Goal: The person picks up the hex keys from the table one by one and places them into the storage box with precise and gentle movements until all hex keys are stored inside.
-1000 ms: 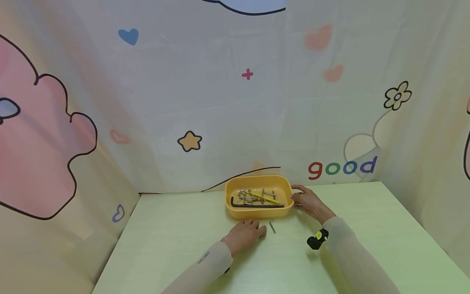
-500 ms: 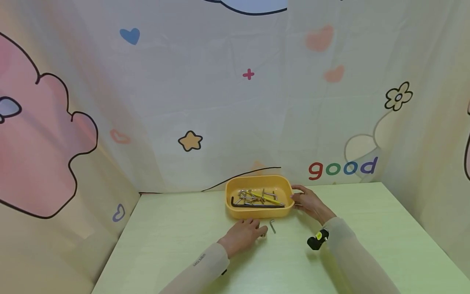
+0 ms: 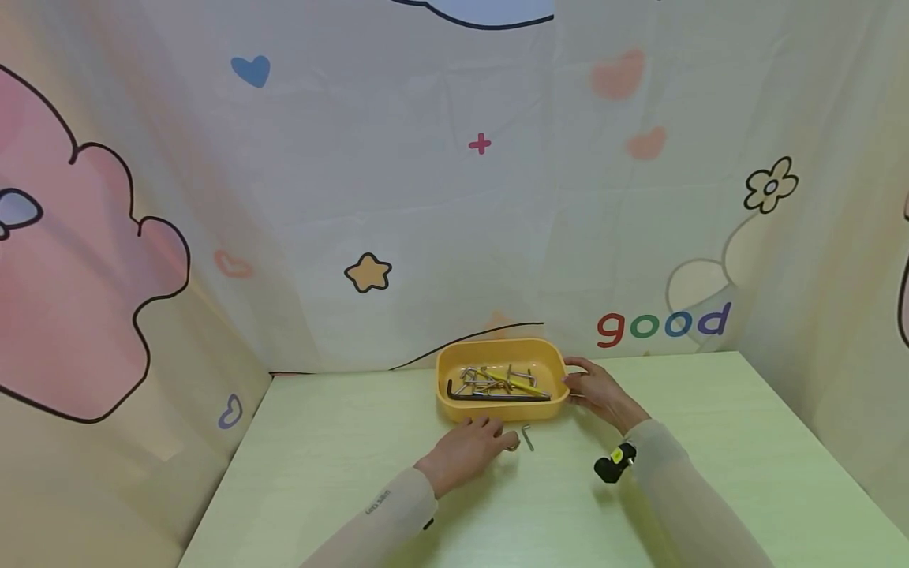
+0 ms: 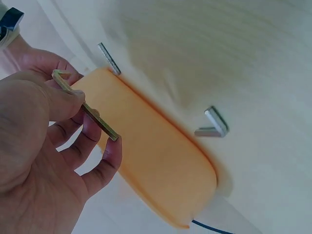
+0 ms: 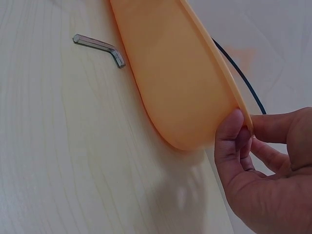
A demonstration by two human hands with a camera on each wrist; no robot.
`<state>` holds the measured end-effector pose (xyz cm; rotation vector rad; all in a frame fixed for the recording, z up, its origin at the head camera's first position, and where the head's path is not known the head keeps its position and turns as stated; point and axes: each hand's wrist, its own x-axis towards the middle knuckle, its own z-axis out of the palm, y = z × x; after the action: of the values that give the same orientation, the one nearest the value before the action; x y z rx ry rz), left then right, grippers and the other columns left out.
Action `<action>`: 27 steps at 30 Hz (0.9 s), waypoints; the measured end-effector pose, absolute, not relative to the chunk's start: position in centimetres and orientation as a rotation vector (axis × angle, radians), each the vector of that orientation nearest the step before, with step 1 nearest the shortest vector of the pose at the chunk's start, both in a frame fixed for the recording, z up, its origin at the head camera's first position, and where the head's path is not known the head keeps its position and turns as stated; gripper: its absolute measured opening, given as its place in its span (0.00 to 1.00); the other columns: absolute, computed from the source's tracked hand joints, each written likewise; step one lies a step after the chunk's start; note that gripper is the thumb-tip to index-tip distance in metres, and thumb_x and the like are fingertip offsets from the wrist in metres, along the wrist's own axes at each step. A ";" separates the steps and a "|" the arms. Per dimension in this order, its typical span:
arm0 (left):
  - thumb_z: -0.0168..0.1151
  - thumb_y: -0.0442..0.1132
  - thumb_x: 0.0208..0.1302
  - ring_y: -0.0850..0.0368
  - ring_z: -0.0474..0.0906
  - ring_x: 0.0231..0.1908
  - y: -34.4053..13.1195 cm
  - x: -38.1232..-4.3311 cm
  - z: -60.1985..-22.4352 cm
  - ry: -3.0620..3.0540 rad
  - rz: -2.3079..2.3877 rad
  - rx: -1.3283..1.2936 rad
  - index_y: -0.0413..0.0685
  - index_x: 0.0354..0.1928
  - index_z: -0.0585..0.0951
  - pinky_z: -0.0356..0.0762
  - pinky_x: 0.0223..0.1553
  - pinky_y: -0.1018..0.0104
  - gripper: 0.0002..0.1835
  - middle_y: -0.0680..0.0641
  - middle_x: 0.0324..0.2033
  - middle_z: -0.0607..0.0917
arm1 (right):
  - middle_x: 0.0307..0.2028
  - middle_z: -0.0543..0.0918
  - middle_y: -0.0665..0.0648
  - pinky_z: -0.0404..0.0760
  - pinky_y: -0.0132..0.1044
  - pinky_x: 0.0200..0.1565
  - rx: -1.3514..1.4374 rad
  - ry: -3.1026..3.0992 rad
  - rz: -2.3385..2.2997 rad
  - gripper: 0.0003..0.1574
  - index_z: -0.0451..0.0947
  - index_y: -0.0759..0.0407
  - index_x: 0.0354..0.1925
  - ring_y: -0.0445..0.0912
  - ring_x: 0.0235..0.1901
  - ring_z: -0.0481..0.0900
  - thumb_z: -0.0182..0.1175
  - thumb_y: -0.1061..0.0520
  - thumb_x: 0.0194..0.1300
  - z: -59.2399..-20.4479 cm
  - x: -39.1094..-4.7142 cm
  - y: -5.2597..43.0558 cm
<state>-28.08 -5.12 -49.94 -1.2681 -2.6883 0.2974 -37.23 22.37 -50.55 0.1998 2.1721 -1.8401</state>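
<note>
In the head view my left hand [image 3: 465, 454] is in front of the yellow tray [image 3: 497, 412]. The left wrist view shows it pinching a brass-toned hex key [image 4: 92, 116] between thumb and fingers. At the tray's right end, my right hand [image 3: 600, 393] grips the rim, thumb and fingers on either side of it. A silver hex key [image 3: 527, 438] lies on the table just in front of the tray. The left wrist view shows another bent hex key [image 4: 213, 124] on the tabletop, not visible in the head view.
Inside the tray lie several silver hex keys, a long black hex key [image 3: 500, 397] and a yellow stick-like piece [image 3: 521, 384]. The pale table [image 3: 341, 442] meets a printed curtain [image 3: 426, 197] right behind the tray.
My left hand has lifted slightly off the tabletop with the pinched hex key, its forearm drawing a little leftward. The right hand and the tray stay put.
</note>
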 end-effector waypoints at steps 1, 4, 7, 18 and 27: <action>0.59 0.37 0.69 0.60 0.74 0.44 -5.2 -28.1 -49.8 -2.687 0.301 -1.263 0.65 0.54 0.71 0.76 0.41 0.68 0.16 0.56 0.44 0.77 | 0.59 0.72 0.67 0.84 0.31 0.43 0.206 2.172 -1.843 0.33 0.55 0.56 0.73 0.50 0.45 0.78 0.48 0.63 0.73 -50.6 -37.2 22.4; 0.58 0.37 0.70 0.60 0.75 0.45 -5.4 -28.1 -49.5 -2.673 0.317 -1.246 0.65 0.53 0.72 0.77 0.41 0.69 0.15 0.56 0.44 0.77 | 0.58 0.72 0.68 0.84 0.32 0.43 0.194 2.177 -1.841 0.33 0.54 0.57 0.74 0.50 0.44 0.78 0.47 0.63 0.74 -50.5 -37.3 22.4; 0.57 0.38 0.71 0.60 0.75 0.46 -5.6 -28.1 -49.1 -2.669 0.311 -1.236 0.65 0.54 0.72 0.77 0.42 0.70 0.15 0.56 0.44 0.77 | 0.59 0.72 0.67 0.84 0.32 0.43 0.205 2.180 -1.837 0.33 0.54 0.56 0.73 0.50 0.45 0.78 0.48 0.63 0.73 -50.5 -37.3 22.4; 0.55 0.35 0.71 0.59 0.73 0.44 -6.4 -28.4 -47.7 -2.637 0.291 -1.224 0.65 0.55 0.72 0.74 0.39 0.70 0.17 0.55 0.43 0.75 | 0.60 0.70 0.68 0.84 0.33 0.45 0.203 2.166 -1.833 0.34 0.53 0.57 0.74 0.51 0.45 0.77 0.49 0.62 0.73 -50.3 -36.9 22.3; 0.54 0.37 0.73 0.57 0.75 0.45 -6.8 -28.9 -46.3 -2.585 0.350 -1.200 0.62 0.56 0.72 0.78 0.42 0.67 0.14 0.54 0.45 0.76 | 0.58 0.71 0.69 0.85 0.37 0.48 0.195 2.166 -1.837 0.34 0.55 0.57 0.73 0.53 0.47 0.77 0.49 0.62 0.73 -50.2 -37.0 22.3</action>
<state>-28.92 -6.77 -46.33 -1.2002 -2.5848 0.3499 -37.04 22.27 -50.17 0.1955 2.1662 -1.8366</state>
